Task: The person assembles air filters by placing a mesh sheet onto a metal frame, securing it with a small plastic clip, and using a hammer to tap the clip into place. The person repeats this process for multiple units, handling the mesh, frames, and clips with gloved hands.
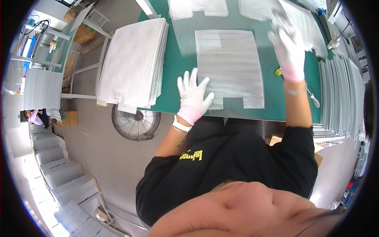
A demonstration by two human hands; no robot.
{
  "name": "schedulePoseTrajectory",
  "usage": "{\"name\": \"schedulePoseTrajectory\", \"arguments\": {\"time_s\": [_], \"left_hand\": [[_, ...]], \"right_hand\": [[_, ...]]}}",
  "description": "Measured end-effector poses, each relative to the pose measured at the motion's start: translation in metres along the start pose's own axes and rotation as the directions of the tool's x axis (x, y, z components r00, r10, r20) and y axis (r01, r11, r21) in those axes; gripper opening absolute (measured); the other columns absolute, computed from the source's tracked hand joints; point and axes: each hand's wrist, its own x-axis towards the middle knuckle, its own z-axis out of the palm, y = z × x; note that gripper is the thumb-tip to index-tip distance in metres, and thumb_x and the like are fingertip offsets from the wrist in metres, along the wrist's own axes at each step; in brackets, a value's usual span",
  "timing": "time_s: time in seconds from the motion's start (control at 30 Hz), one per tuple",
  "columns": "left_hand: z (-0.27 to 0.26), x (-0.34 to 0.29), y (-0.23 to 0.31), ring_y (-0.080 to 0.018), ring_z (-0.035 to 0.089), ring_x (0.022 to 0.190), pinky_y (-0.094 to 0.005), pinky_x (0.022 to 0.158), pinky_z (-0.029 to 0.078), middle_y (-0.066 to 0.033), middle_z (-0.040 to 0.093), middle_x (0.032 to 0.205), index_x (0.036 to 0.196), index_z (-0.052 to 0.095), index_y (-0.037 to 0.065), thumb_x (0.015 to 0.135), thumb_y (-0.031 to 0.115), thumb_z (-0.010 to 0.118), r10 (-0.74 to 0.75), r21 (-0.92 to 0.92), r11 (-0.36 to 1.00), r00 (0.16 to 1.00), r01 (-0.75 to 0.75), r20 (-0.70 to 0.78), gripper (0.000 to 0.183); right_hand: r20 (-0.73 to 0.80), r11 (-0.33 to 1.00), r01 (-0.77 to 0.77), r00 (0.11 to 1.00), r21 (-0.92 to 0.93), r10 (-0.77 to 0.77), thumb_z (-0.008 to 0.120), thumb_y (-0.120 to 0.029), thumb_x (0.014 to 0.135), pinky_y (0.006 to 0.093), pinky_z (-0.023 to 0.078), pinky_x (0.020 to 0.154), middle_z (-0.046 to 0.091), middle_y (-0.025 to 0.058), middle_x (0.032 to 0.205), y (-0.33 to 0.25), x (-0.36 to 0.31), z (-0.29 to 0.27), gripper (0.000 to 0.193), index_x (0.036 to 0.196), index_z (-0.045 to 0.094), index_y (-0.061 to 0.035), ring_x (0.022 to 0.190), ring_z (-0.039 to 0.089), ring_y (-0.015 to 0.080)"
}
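A pale, see-through ribbed sheet (231,67) with a notch in its near edge lies flat on the green table (272,96). My left hand (194,96), in a white glove with a pink cuff, rests at the sheet's left edge, fingers spread. Gloved the same way, my right hand (289,51) reaches over the table's right side, beyond the sheet's right edge. Motion smears its fingers, and a greyish blur by them cannot be made out. Beside that wrist lie a small yellow-green item (278,72) and a slim tool with a white handle (314,100).
A tall stack of similar sheets (132,59) stands on the left, more sheets (341,91) stand in a row on the right. Further sheets (201,7) lie along the far side. A floor fan (137,122) sits below left. Another person (37,117) is far left.
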Motion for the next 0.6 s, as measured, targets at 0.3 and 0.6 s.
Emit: {"name": "schedulePoseTrajectory", "arguments": {"time_s": [0.3,0.6], "left_hand": [[-0.044,-0.013,0.033,-0.0187,0.065,0.078,-0.0304,0.074,0.053,-0.0155,0.067,0.111,0.152,0.030,-0.006,0.089,0.025,0.074,-0.347,-0.883,0.413,0.935,0.224,0.075,0.083],[-0.005,-0.004,0.028,-0.0233,0.066,0.074,-0.0326,0.072,0.054,-0.0125,0.067,0.090,0.146,0.038,-0.006,0.081,0.028,0.081,-0.245,-0.255,0.945,0.961,0.207,-0.128,0.086]], "right_hand": [[-0.030,0.826,-0.519,0.843,0.221,0.538,0.063,0.006,0.090,0.0262,0.050,0.092,0.063,0.0098,0.131,-0.039,-0.173,-0.029,0.048,0.137,0.056,0.0045,0.101,0.062,0.0113],[0.010,0.761,-0.592,0.787,-0.264,0.616,0.070,-0.005,0.084,0.0246,0.051,0.065,0.067,0.0122,0.123,-0.042,-0.173,-0.017,0.042,0.126,0.065,0.0000,0.065,0.055,0.0089]]}}
